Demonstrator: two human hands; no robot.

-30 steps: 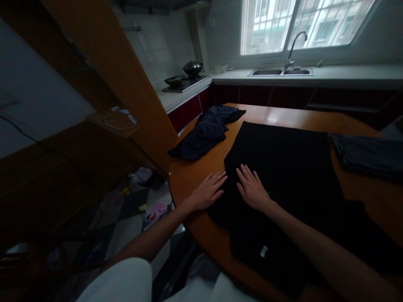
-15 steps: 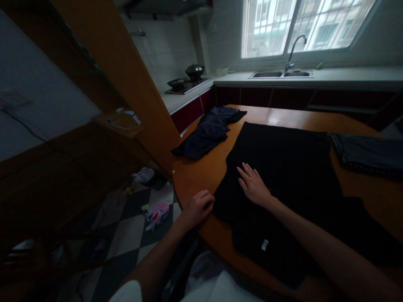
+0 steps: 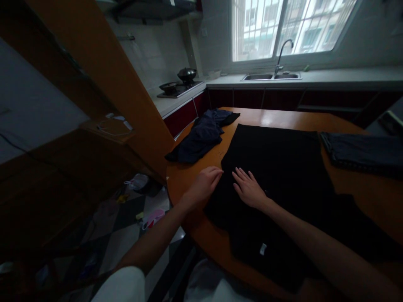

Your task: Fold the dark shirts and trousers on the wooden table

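Observation:
A black shirt (image 3: 277, 163) lies spread flat over the wooden table (image 3: 267, 116), a small white label (image 3: 263, 249) showing at its near end. Along the shirt's left edge, my left hand (image 3: 205, 183) has its thumb and fingers pinched together on the cloth. The fabric between those fingertips is too dark to make out clearly. My right hand (image 3: 248, 188) rests palm down on the shirt just to the right, its fingers stretched out and holding nothing.
A crumpled dark blue garment (image 3: 204, 136) lies at the table's far left. Folded dark jeans (image 3: 365, 153) sit at the right. Beyond are a stove with a lidded wok (image 3: 187, 74) and a sink (image 3: 270, 77). A pink item (image 3: 154, 217) is on the checkered floor.
My left hand went from flat on the shirt's edge to curled lower down, then moved up along the edge into a pinch. My right hand stays flat on the shirt.

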